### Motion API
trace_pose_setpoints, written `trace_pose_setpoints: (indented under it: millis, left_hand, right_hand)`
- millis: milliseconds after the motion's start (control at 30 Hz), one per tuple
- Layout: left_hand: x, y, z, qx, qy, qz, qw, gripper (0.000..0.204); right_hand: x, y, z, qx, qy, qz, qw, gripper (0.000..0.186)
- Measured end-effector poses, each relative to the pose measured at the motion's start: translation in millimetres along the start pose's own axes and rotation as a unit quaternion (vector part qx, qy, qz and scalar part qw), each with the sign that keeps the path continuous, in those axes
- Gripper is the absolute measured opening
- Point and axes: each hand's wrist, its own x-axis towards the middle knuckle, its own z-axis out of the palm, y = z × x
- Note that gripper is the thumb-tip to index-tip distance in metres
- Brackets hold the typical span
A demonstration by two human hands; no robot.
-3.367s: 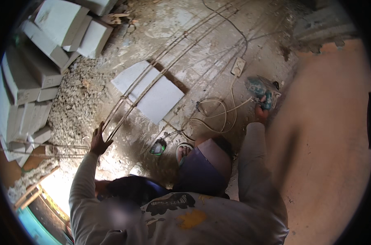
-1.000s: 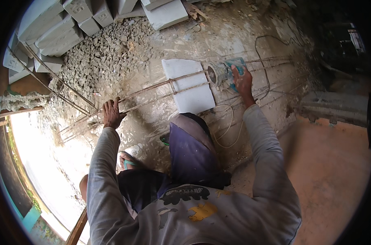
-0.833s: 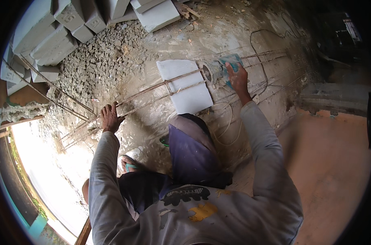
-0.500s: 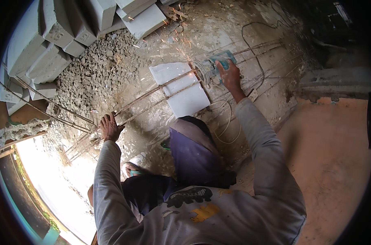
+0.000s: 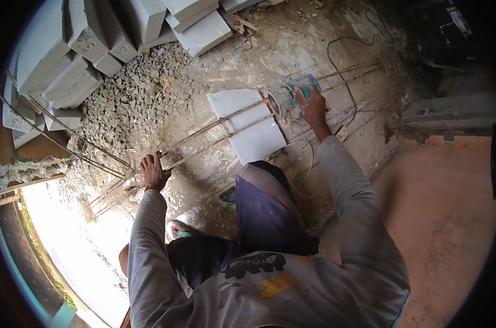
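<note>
Clasped round the grinder, the right hand holds its disc at the rods lying across the block, while the left hand rests on them, fingers parted.

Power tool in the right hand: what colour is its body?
The power tool's body is teal, seen best in the head view.

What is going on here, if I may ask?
A person's right hand grips a teal power tool, its disc at one of two thin metal bars passing over a pale block. The left hand is on the bars farther left. Gravel and stacked blocks lie beyond.
</note>
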Motion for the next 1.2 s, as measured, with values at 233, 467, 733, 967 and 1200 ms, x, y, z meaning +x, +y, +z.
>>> trace_pose_setpoints:
  millis: [233,467,733,967,1200]
  left_hand:
    - [-1.2,-4.9,4.0,-0.020,-0.007,0.008,1.000,0.095]
    - [-0.3,-5.9,4.6,-0.043,-0.014,0.012,0.999,0.095]
    - [-1.6,-4.4,-1.2,-0.048,-0.019,0.006,0.999,0.093]
    - [-0.9,-3.7,0.3,-0.054,-0.011,0.009,0.998,0.089]
    - [-1.1,-4.5,0.8,-0.061,-0.006,0.012,0.998,0.087]
  right_hand:
    - [1.9,-13.0,-7.8,-0.020,-0.012,0.000,1.000,0.046]
    - [4.3,-18.7,-11.1,-0.017,-0.010,0.001,1.000,0.043]
    - [4.9,-26.3,-11.5,-0.016,-0.026,0.009,1.000,0.044]
    - [11.5,-19.8,-8.3,-0.049,-0.030,0.016,0.998,0.051]
    - [9.1,-23.3,-7.0,-0.057,0.003,-0.016,0.998,0.032]
